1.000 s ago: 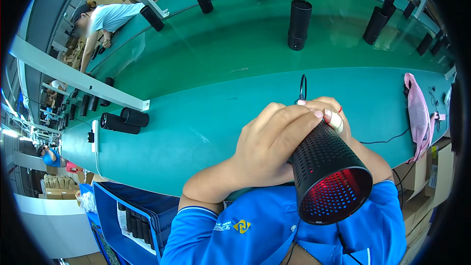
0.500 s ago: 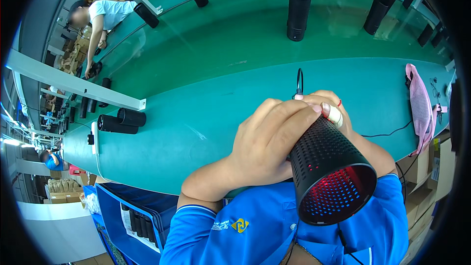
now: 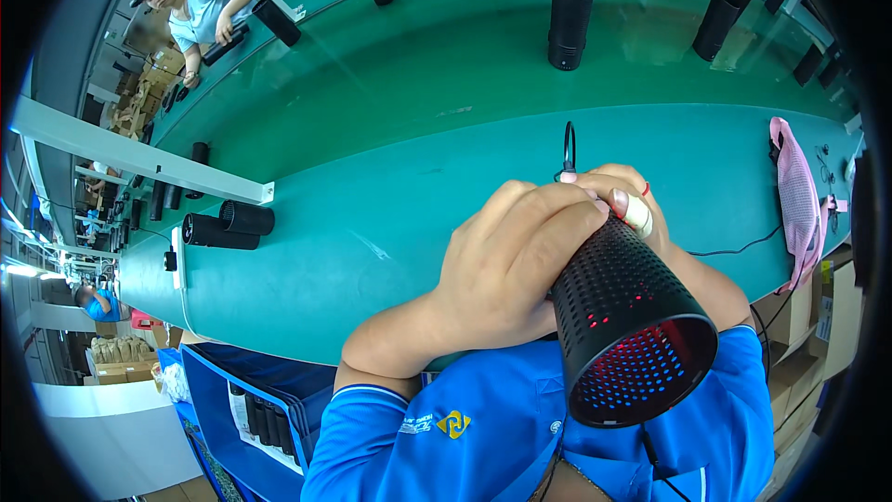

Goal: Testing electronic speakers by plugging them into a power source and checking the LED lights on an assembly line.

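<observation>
Perforated black cylinder (image 3: 609, 288) gripped at one end over the table's (image 3: 418, 204) near edge

From where I stand, it tilts, mouth toward the wearer's blue shirt (image 3: 520, 409), with a red glow (image 3: 646, 353) inside. The left hand (image 3: 506, 251) has its grip closed around the far end; the right hand (image 3: 646, 209) closes its grip there from the other side, a white wrap (image 3: 637, 216) on one digit, its palm hidden. A black cable loop (image 3: 570, 141) rises just beyond them, above the table. Toward the table's left end lie two black tubes (image 3: 223, 234); at its right end rests a pink mesh bag (image 3: 796, 195). Past the table's far edge, a tall black tube (image 3: 569, 23) stands on a dark green strip (image 3: 418, 84). Below the near edge, leftward, sits a blue bin (image 3: 209, 389). Beyond the table's far left, a co-worker (image 3: 195, 23) holds a dark tube (image 3: 226, 45).
</observation>
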